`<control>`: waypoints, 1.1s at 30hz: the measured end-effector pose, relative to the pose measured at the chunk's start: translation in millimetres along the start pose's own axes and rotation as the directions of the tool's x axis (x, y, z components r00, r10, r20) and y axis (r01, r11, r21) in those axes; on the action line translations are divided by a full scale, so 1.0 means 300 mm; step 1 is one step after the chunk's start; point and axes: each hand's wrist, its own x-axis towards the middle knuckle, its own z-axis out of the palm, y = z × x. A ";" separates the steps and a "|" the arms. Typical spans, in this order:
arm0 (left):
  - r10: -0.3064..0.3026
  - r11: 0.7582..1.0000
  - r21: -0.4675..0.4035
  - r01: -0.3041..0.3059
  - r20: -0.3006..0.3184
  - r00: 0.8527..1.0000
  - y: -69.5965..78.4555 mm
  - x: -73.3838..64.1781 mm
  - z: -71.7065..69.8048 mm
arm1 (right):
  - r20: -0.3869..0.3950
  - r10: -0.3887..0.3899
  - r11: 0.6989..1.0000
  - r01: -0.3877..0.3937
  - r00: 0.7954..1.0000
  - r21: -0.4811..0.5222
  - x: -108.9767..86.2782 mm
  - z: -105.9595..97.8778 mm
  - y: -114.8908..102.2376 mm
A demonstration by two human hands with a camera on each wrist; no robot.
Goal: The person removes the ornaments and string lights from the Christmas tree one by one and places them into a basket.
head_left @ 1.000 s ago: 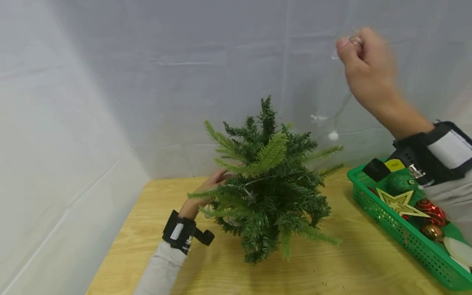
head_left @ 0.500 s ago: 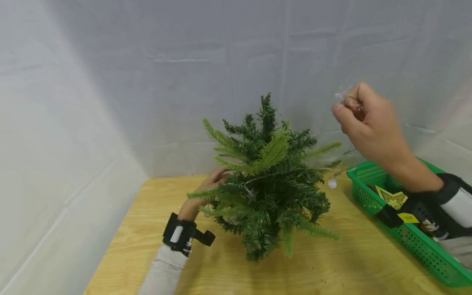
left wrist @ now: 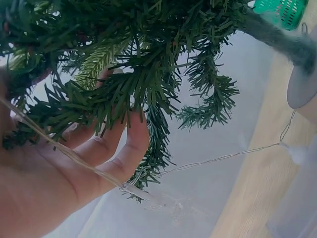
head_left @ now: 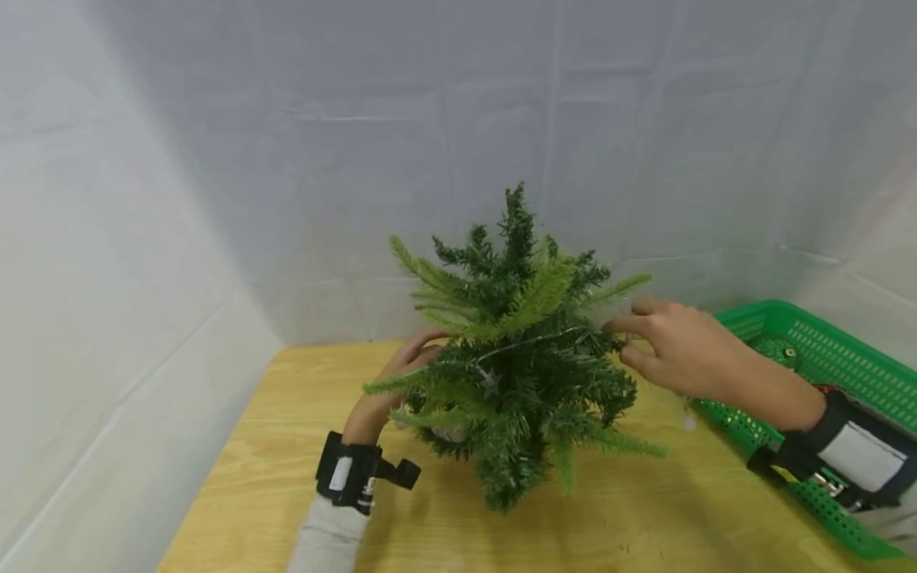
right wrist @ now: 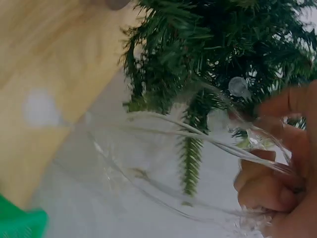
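A small artificial Christmas tree [head_left: 523, 350] stands on the table, with a thin string light strand and a star-shaped light [head_left: 490, 383] across its front. On the tree's left, my left hand [head_left: 408, 368] has its fingers curved round a branch; in the left wrist view the wire [left wrist: 74, 157] crosses its palm. Over at the right side of the tree, my right hand [head_left: 680, 350] reaches in beside the branches. Its curled fingers hold a bunch of clear string lights [right wrist: 218, 144], seen in the right wrist view. A white ball light [head_left: 688, 421] dangles below that hand.
A green perforated basket [head_left: 852, 338] stands at the right, partly behind the right forearm, with a green glitter bauble [head_left: 777, 348] inside. A pale wall covering [head_left: 344, 159] rises behind the wooden table [head_left: 236, 469]. In the left wrist view the tree's base [left wrist: 303, 94] shows.
My right hand has come down from high on the right to the tree's right side, bringing the string lights along. My left hand stays on the tree's left.
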 end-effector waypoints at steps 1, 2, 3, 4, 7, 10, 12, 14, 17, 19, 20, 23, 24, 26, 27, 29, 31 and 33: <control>-0.007 1.000 -0.006 0.007 -0.002 1.000 -0.002 -0.003 0.000 | 0.010 -0.006 1.000 0.006 1.000 0.031 -0.001 0.007 0.009; -0.009 1.000 -0.011 0.009 -0.001 1.000 -0.004 -0.006 0.000 | 0.026 -0.003 0.997 0.001 1.000 0.077 -0.001 0.012 0.017; -0.007 1.000 -0.016 0.007 -0.001 1.000 -0.005 -0.008 0.000 | 0.045 0.010 0.991 -0.016 0.999 0.129 -0.001 0.013 0.025; -0.015 1.000 -0.024 0.015 -0.003 1.000 -0.006 -0.011 0.000 | 0.055 0.021 0.983 -0.031 0.998 0.179 -0.001 0.013 0.033; -0.043 0.996 -0.074 0.042 -0.011 0.999 -0.008 -0.019 0.001 | 0.110 0.087 0.944 -0.117 0.990 0.308 -0.002 0.003 0.051; -0.061 0.991 -0.120 0.059 -0.012 0.998 -0.011 -0.031 0.003 | 0.182 0.164 0.901 -0.222 0.970 0.373 0.001 -0.009 0.062; -0.061 0.989 -0.137 0.060 -0.004 0.998 -0.015 -0.037 0.002 | 0.222 0.179 0.882 -0.256 0.958 0.396 0.006 -0.013 0.067; -0.056 0.988 -0.142 0.056 0.000 0.998 -0.020 -0.041 0.001 | 0.257 0.185 0.871 -0.279 0.949 0.405 0.011 -0.019 0.071; -0.045 0.988 -0.145 0.046 0.005 0.999 -0.026 -0.042 -0.002 | 0.256 0.164 0.889 -0.256 0.953 0.380 0.013 -0.027 0.076; -0.040 0.989 -0.142 0.041 0.008 0.999 -0.028 -0.042 -0.003 | 0.240 0.146 0.918 -0.222 0.960 0.327 0.014 -0.034 0.077; -0.041 0.989 -0.140 0.042 0.009 0.999 -0.029 -0.042 -0.005 | 0.214 0.130 0.937 -0.190 0.968 0.294 0.015 -0.038 0.078; -0.047 0.990 -0.136 0.048 0.013 0.999 -0.031 -0.039 -0.007 | 0.157 0.149 0.964 -0.179 0.976 0.199 0.015 -0.059 0.081; -0.049 0.990 -0.134 0.051 0.015 0.999 -0.031 -0.039 -0.008 | 0.143 0.166 0.962 -0.192 0.976 0.196 0.014 -0.067 0.083; -0.056 0.989 -0.135 0.058 0.018 0.998 -0.031 -0.038 -0.009 | 0.105 0.205 0.946 -0.225 0.973 0.234 0.009 -0.081 0.088; -0.057 0.989 -0.139 0.060 0.020 0.998 -0.031 -0.037 -0.010 | 0.095 0.231 0.930 -0.249 0.968 0.272 0.007 -0.087 0.089; -0.059 0.988 -0.142 0.062 0.024 0.998 -0.032 -0.036 -0.011 | 0.073 0.262 0.880 -0.270 0.962 0.391 0.002 -0.095 0.087; -0.060 0.987 -0.147 0.063 0.026 0.998 -0.032 -0.034 -0.012 | 0.047 0.269 0.810 -0.252 0.962 0.530 -0.001 -0.101 0.079; -0.062 0.987 -0.148 0.065 0.028 0.998 -0.033 -0.033 -0.013 | 0.011 0.263 0.736 -0.208 0.965 0.644 0.000 -0.106 0.065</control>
